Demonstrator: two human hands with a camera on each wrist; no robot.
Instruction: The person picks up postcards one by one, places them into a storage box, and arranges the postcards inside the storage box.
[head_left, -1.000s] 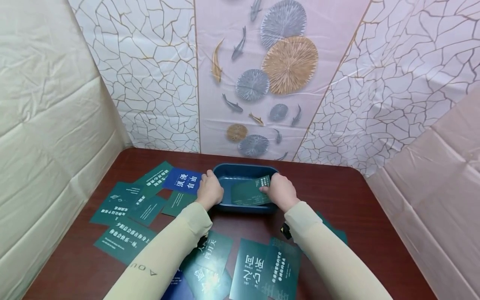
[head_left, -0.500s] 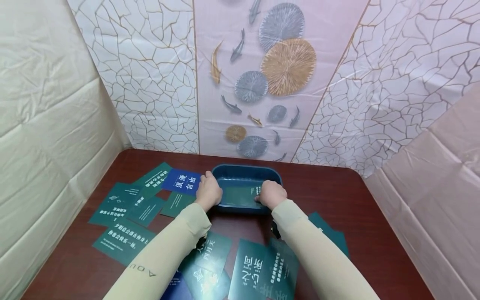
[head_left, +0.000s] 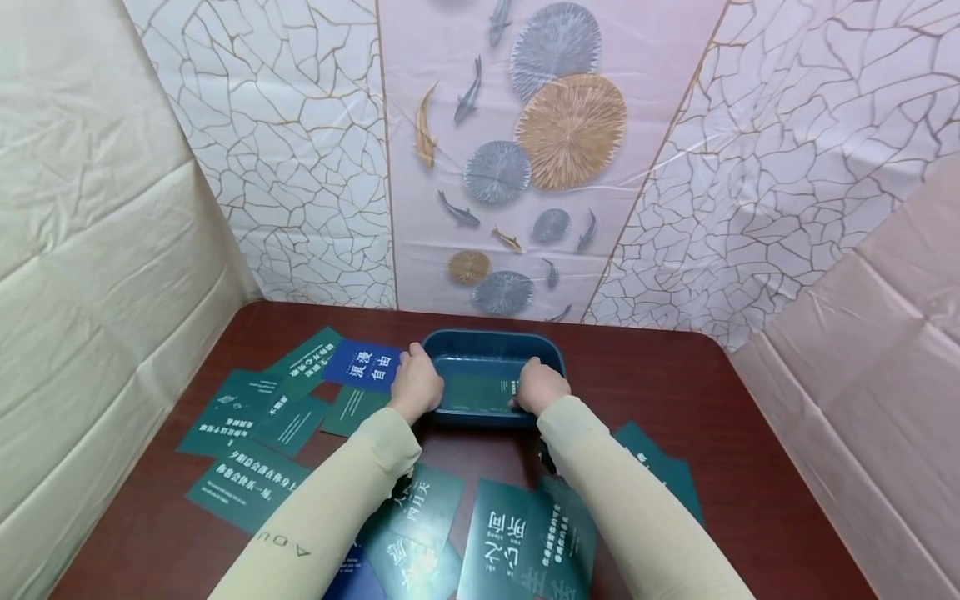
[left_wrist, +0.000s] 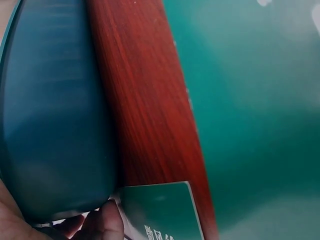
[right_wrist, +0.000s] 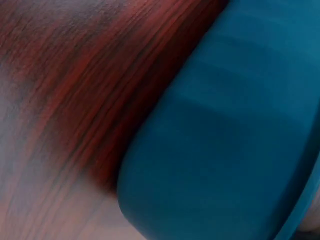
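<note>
A dark blue plastic tray (head_left: 491, 343) sits toward the back of the table. My left hand (head_left: 417, 385) grips its left end; in the left wrist view, the thumb (left_wrist: 11, 217) is at the rim and fingers (left_wrist: 109, 220) curl below that end. Over the tray's right part is my right hand (head_left: 543, 388), its curled fingers pinching the right edge of a dark green card (head_left: 476, 392), which lies low inside the tray. The right fingertips are mostly hidden. In the right wrist view the tray's outer wall (right_wrist: 215, 150) covers nearly all of that hand.
Several green cards (head_left: 232, 412) and a blue card (head_left: 363, 365) overlap on the left of the reddish-brown table (head_left: 645, 375). More green cards (head_left: 498, 537) spread along the front. Others (head_left: 663, 467) lie right of my right forearm. A patterned cloth (head_left: 502, 208) hangs behind.
My right hand has moved left and inward, lowering the green card from a tilt until it lies flatter in the tray. My left hand keeps its grip on the tray.
</note>
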